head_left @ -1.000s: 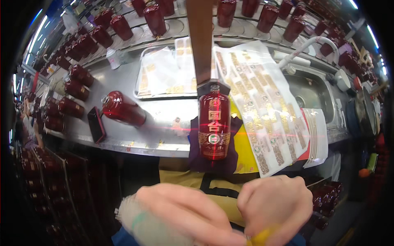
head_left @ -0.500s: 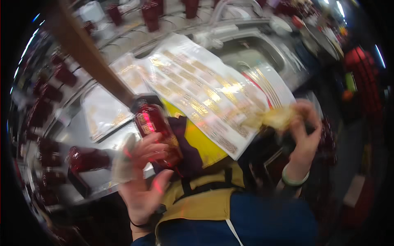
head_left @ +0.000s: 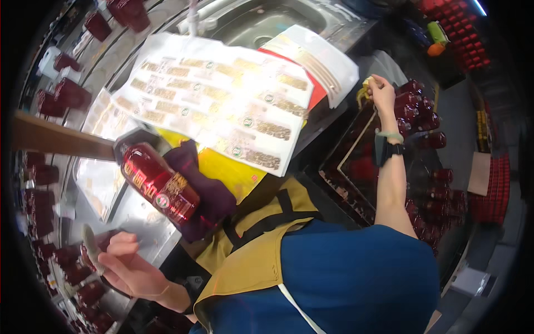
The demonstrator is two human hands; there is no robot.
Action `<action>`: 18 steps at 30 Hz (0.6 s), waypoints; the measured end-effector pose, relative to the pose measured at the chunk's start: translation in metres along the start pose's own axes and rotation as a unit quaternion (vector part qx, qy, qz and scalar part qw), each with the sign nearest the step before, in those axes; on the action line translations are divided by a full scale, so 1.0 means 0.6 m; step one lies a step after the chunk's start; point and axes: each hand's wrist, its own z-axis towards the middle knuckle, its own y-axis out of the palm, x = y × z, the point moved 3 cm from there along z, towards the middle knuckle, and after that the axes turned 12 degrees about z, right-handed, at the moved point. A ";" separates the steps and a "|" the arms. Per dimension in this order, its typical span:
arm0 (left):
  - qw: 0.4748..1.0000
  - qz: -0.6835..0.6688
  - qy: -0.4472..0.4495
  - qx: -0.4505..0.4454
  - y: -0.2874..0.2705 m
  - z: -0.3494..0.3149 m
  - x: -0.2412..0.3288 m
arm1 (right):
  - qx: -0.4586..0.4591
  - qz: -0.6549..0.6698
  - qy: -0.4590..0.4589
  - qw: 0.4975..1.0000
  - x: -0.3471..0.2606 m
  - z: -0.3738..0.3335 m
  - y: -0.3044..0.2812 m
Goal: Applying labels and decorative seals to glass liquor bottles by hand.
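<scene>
While lying neck up-left, red bottle [head_left: 158, 186]; left hand [head_left: 130, 267] grip pinching cloth [head_left: 90, 249], right hand [head_left: 382, 92] grip unclear.

Glossy red bottle [head_left: 161, 189], seemingly glass; shiny metal sink [head_left: 267, 22].

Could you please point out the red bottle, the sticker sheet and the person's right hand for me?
Red bottle [head_left: 158, 186]: head view, on its labelled body.
Sticker sheet [head_left: 222, 103]: head view, on its middle rows.
Right hand [head_left: 382, 92]: head view, on the back of the hand.
</scene>
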 end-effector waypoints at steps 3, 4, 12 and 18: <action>0.999 0.033 0.015 0.031 -0.020 -0.022 0.003 | -0.030 -0.053 0.037 0.997 -0.028 -0.030 0.062; 0.996 0.055 0.027 0.065 -0.012 -0.026 -0.006 | -0.027 -0.131 0.006 0.991 -0.041 -0.032 0.049; 0.995 0.082 -0.024 -0.051 0.042 -0.042 -0.018 | -0.121 0.034 -0.265 0.956 -0.261 -0.112 0.134; 0.960 0.230 -0.008 -0.159 0.064 -0.069 -0.057 | -0.439 0.231 -0.279 0.823 -0.443 -0.347 0.282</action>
